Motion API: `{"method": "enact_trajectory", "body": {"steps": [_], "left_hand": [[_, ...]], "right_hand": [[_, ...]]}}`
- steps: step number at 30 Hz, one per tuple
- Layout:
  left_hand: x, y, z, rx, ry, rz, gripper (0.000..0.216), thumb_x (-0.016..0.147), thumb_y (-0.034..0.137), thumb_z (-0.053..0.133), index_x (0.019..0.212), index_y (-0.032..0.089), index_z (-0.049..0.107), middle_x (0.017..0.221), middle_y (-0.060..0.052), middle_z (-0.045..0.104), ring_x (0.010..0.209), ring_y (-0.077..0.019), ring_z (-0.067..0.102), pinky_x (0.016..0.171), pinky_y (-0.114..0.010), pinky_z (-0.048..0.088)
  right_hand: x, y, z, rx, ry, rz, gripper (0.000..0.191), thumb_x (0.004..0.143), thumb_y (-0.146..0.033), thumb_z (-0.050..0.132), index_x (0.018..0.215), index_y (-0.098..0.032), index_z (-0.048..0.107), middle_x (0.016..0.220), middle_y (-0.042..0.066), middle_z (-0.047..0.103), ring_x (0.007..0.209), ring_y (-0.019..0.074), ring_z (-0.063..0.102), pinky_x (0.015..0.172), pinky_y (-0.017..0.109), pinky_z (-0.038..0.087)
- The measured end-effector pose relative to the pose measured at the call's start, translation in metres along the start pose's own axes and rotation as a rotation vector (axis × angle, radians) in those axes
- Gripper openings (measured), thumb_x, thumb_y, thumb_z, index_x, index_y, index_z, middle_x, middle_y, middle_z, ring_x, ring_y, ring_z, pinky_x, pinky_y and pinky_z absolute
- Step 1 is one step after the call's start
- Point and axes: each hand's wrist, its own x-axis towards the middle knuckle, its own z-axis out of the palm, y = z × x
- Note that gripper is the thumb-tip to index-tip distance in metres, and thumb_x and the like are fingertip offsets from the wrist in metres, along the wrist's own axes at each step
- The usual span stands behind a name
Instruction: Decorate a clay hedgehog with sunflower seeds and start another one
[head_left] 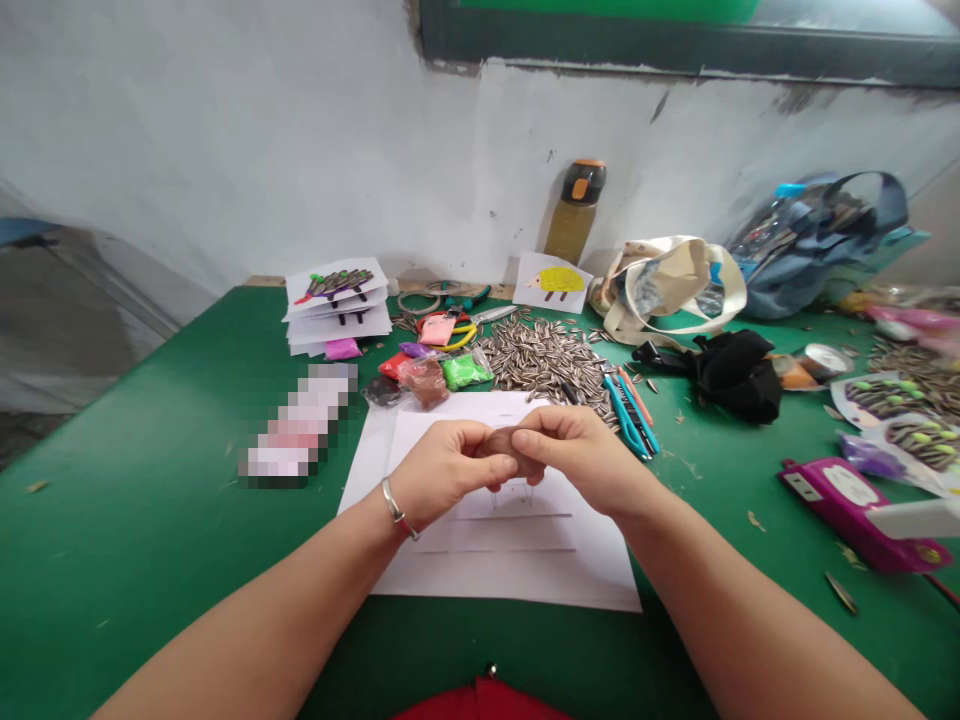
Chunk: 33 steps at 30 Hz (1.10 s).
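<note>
Head view looks down on a green table (150,500), and at the middle of the frame both hands meet over a stack of white paper sheets (510,560). Between them sits a lump of brown clay (510,446): the left hand (442,470), with a silver bangle (397,510) at the wrist, pinches its left end with thumb and fingers drawn together, and the right hand (581,455) is clamped over its right end, so that only a small strip of the clay shows between the fingertips. The lump is held just above the paper, not resting on it. Faint pencil lines can be made out on the top sheet below the hands. Just above the paper lie small bags of clay, one brown (427,380), one bright green (463,371) and one red (393,365), and beside them, to the right, a wide heap of striped sunflower seeds (544,362). A blue craft knife (628,412) lies at the right edge of the heap. Toward the upper left of the table stands a pile of cards (337,305) with a seed-and-clay figure on top; another card with a yellow hedgehog shape (553,282) leans near the wall, beside a drinking bottle (576,210). A cream tote bag (667,285) and a black cloth (731,372) lie at the upper right, and a purple case (855,510) at the right edge.
</note>
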Motion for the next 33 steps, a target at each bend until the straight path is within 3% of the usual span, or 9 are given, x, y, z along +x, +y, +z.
{"method": "enact_trajectory", "body": {"steps": [6,14,18,21,24,33], "left_hand": [[-0.0003,-0.0013,-0.0013,-0.030,0.025,0.004,0.016,0.073,0.028,0.072,0.077,0.013,0.068,0.072,-0.003,0.067,0.065,-0.0127,0.056,0.062,-0.026,0.046],[0.0019,-0.0068,-0.0062,-0.091,0.024,0.025,0.050,0.076,0.063,0.064,0.078,0.014,0.067,0.075,-0.004,0.066,0.068,-0.0144,0.060,0.065,-0.027,0.047],[0.0027,-0.0081,-0.0051,-0.115,0.088,0.011,0.041,0.072,0.053,0.073,0.073,0.014,0.063,0.067,-0.001,0.063,0.063,-0.0128,0.059,0.061,-0.025,0.046],[0.0027,-0.0066,-0.0036,-0.119,0.125,0.026,0.034,0.072,0.044,0.075,0.069,0.013,0.061,0.063,0.001,0.060,0.059,-0.0112,0.057,0.059,-0.023,0.045],[0.0023,-0.0045,-0.0030,-0.085,0.174,0.043,0.031,0.075,0.041,0.072,0.067,0.013,0.061,0.061,0.001,0.059,0.057,-0.0105,0.055,0.057,-0.023,0.045],[0.0009,-0.0028,-0.0029,-0.043,0.173,0.073,0.036,0.076,0.048,0.070,0.067,0.014,0.062,0.064,-0.001,0.063,0.060,-0.0117,0.056,0.060,-0.025,0.046]], "right_hand": [[0.0000,-0.0012,-0.0014,0.062,0.021,0.034,0.021,0.080,-0.033,0.068,0.071,-0.015,0.064,0.058,-0.001,0.061,0.054,0.0107,0.057,0.055,0.025,0.047],[0.0008,-0.0019,-0.0052,0.126,0.010,0.069,0.023,0.077,-0.037,0.072,0.073,-0.015,0.067,0.063,-0.001,0.063,0.056,0.0113,0.061,0.057,0.026,0.050],[0.0006,0.0003,-0.0049,0.165,-0.014,0.083,0.025,0.078,-0.039,0.073,0.076,-0.015,0.068,0.067,0.001,0.066,0.060,0.0132,0.063,0.058,0.026,0.051],[0.0006,0.0012,-0.0065,0.253,-0.107,0.124,0.030,0.080,-0.045,0.070,0.082,-0.014,0.069,0.077,0.007,0.070,0.068,0.0154,0.066,0.060,0.027,0.052],[0.0010,0.0014,-0.0081,0.310,-0.158,0.165,0.040,0.080,-0.053,0.067,0.085,-0.014,0.071,0.079,0.008,0.071,0.063,0.0133,0.064,0.062,0.028,0.053],[0.0029,0.0064,-0.0063,0.172,-0.132,0.139,0.022,0.075,-0.033,0.076,0.080,-0.013,0.070,0.071,0.003,0.068,0.055,0.0096,0.061,0.054,0.022,0.050]]}}
